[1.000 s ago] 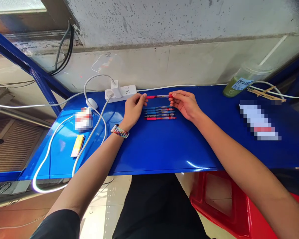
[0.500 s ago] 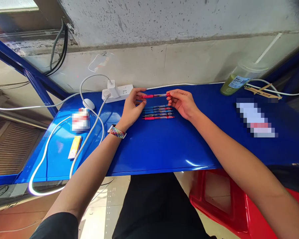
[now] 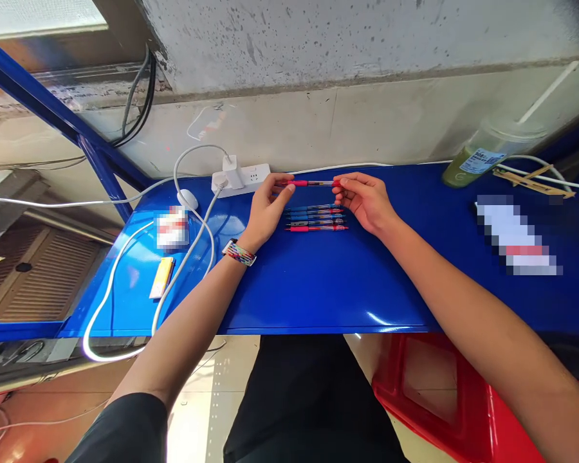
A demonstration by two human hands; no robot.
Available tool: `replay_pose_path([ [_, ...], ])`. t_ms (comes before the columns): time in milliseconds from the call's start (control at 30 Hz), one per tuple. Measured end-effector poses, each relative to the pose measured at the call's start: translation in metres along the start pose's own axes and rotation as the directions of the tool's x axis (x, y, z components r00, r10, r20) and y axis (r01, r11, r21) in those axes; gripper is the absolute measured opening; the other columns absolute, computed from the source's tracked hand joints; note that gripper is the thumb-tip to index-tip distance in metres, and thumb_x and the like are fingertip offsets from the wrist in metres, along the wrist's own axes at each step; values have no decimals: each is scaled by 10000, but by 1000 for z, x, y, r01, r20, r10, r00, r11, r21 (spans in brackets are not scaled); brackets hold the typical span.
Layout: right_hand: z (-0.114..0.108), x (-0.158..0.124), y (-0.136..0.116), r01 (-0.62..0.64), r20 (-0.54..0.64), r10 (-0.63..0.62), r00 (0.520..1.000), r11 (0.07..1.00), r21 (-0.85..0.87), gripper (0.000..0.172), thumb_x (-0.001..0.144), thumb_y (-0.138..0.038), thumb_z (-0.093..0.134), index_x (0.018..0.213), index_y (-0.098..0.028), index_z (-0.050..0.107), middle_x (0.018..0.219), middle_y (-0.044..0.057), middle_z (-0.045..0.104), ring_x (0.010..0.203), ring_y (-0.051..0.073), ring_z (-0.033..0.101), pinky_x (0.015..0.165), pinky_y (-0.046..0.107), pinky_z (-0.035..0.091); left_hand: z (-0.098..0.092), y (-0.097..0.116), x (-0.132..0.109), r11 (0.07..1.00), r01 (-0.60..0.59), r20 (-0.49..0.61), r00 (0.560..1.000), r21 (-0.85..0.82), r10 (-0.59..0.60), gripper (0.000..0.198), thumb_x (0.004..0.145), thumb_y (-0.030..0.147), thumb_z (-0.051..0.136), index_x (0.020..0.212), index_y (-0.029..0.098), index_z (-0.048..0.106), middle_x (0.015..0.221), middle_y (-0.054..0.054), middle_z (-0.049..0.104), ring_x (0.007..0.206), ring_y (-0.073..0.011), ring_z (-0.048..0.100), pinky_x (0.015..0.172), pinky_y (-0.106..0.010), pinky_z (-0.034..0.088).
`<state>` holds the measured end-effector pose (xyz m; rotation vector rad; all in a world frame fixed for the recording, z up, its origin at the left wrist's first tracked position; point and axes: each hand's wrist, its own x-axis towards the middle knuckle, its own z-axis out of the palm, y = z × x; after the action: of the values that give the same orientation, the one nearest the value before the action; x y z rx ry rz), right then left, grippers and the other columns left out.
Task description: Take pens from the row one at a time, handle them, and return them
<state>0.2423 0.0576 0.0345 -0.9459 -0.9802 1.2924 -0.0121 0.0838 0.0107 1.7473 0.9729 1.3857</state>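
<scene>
While pinched at both ends, red pen (image 3: 310,183) hangs level.
Left hand (image 3: 267,209), right hand (image 3: 364,200) clamp its tips above pen row (image 3: 316,218), likely for aligning.

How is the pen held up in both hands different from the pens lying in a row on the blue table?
The held red pen is lifted off the blue table, pinched at its ends by the left hand and right hand; the row of pens lies flat, untouched. The held pen is single; the row holds several, side by side. The held pen is red; the row mixes blue and red. All point the same way, left to right.
</scene>
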Motion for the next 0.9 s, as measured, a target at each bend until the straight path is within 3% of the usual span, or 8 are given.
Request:
replay_pose_path([
  [100,0,1,0,-2,2,2,1000,1000,-16,118,830,-279,961,874,-224,866,817,23,796,730,130,704,691,248,645,0,1,1,1000,18,31,999,6,-19,230,1156,383,629,1164,247,814,931,-52,812,880,-181,770,851,-330,628],
  [200,0,2,0,-10,-2,10,1000,1000,-19,146,846,-293,972,854,-215,850,807,27,791,697,128,700,673,256,650,0,2,2,996,-50,45,998,72,46,123,1031,207,730,1077,241,839,1067,-57,861,977,-194,784,933,-355,633],
  [300,-1,2,0,-21,-13,20,1000,999,-35,167,881,-310,966,854,-215,832,810,29,790,698,136,708,691,276,673,-1,4,2,994,-82,46,996,67,79,174,955,132,766,1076,237,836,1180,-60,864,1046,-197,789,987,-363,631],
  [533,0,1,1,-3,4,3,1000,1000,-4,138,852,-275,973,873,-205,855,803,28,800,708,133,725,698,267,683,-1,3,1,999,34,66,997,-40,-31,127,1052,301,768,1112,217,842,1002,-70,860,930,-190,812,881,-338,654],
  [800,-4,4,3,-23,14,23,1000,1000,-12,236,873,-359,977,794,-195,827,724,28,745,596,110,642,563,231,601,0,10,0,997,-77,35,996,-30,78,81,921,219,845,999,213,863,1084,-77,888,1047,-223,835,1007,-395,678],
  [900,-2,3,3,-22,16,22,1000,1000,-12,221,868,-357,981,813,-208,828,754,24,760,621,114,661,597,239,620,-1,12,2,998,-59,25,998,-38,60,150,899,206,859,1049,217,850,1098,-68,884,1027,-208,834,996,-376,684],
])
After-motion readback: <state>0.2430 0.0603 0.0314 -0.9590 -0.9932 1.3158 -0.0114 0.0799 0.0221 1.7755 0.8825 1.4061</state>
